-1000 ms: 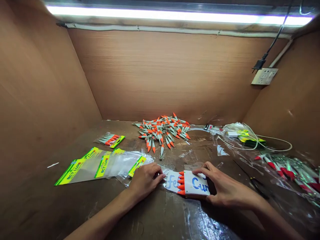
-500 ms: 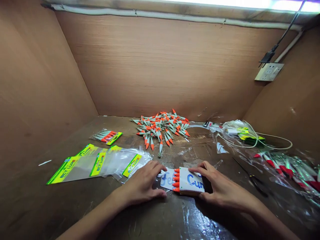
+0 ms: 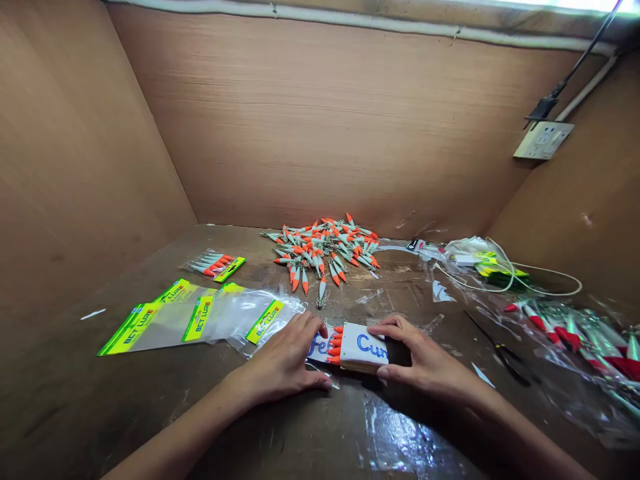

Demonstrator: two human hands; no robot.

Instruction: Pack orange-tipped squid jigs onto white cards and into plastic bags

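Observation:
My right hand (image 3: 425,353) grips a white block (image 3: 364,348) with blue handwriting, fingers on top and thumb at its near edge. Orange tips of several fishing lures (image 3: 335,344) stick out of the block's left end. They lie over a white card (image 3: 319,345) with blue letters. My left hand (image 3: 285,353) is curled round the card's left end, its thumb on the near side against clear plastic, seemingly a bag edge; its fingers hide part of this. Clear header bags (image 3: 265,327) with yellow-green labels lie fanned out beside it.
A pile of orange-and-white lures (image 3: 325,250) lies by the back wall. A filled lure pack (image 3: 215,263) is at left. On the right are pliers (image 3: 510,360), a white cable (image 3: 550,293), packaging and red-tipped lures (image 3: 565,333). A power outlet (image 3: 544,140) is on the wall.
The block and lures have moved left towards my left hand, my right hand moving with them. The card now sits further under my left fingers. The view has shifted slightly.

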